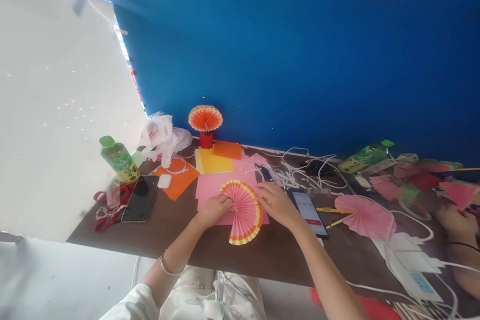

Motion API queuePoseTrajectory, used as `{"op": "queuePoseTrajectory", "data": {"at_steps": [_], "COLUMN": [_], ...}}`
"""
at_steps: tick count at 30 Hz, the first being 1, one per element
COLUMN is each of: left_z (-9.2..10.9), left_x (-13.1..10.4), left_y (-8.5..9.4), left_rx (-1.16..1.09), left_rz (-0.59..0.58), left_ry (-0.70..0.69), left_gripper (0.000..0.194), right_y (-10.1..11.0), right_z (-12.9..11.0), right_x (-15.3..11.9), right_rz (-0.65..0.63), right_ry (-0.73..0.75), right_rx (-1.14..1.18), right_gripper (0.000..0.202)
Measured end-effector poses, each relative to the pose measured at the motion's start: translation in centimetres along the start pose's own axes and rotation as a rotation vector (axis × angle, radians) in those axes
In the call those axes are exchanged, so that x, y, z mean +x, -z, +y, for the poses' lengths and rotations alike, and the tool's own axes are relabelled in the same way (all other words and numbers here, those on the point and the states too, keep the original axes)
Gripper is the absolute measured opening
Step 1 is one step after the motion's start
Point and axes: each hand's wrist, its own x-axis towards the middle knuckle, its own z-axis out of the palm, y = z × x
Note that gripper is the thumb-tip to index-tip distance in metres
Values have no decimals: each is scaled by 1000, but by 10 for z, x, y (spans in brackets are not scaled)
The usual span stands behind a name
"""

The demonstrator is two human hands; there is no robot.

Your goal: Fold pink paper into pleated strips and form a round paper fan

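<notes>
A pleated paper fan (pixel 245 212), pink with an orange and yellow rim, is spread about three quarters of the way round. My left hand (pixel 215 211) pinches it near its centre, fingers closed on the folds. At the fan's upper right rim is my right hand (pixel 277 202), its fingers bent and touching or close to the edge; whether they grip it I cannot tell. Beneath the fan lie sheets of pink paper (pixel 206 187), with yellow paper (pixel 215 162) and an orange sheet (pixel 227 150) stacked behind.
A finished-looking paper rosette (pixel 205 119) stands on a red base at the back. A bottle (pixel 120 160) and a dark phone (pixel 140 199) sit left. Right are a lit phone (pixel 310 214), a pink fan (pixel 365 216), a white power strip (pixel 410 267) and another person's hand (pixel 457 222).
</notes>
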Motion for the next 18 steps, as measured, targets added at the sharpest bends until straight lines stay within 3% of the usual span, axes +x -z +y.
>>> {"op": "queuePoseTrajectory", "data": {"at_steps": [3,7,11,18], "left_z": [0,-2,-3,-4], "left_x": [1,1,0,0], "left_y": [-5,-9,-10,-13], "left_rx": [55,114,143,145], "left_rz": [10,15,-21,-20], "left_ry": [-2,-75,-69,-73], "left_gripper": [31,25,24,25], "right_y": [-2,-20,-30,-21], "right_z": [-20,-40,-36,-24], "right_x": [16,41,56,61], "right_rz": [-8,-144,-216,-263], "right_ry": [200,508,585,637], "right_rx": [-149,-310,-394,-400], "right_gripper": [37,43,40,31]}}
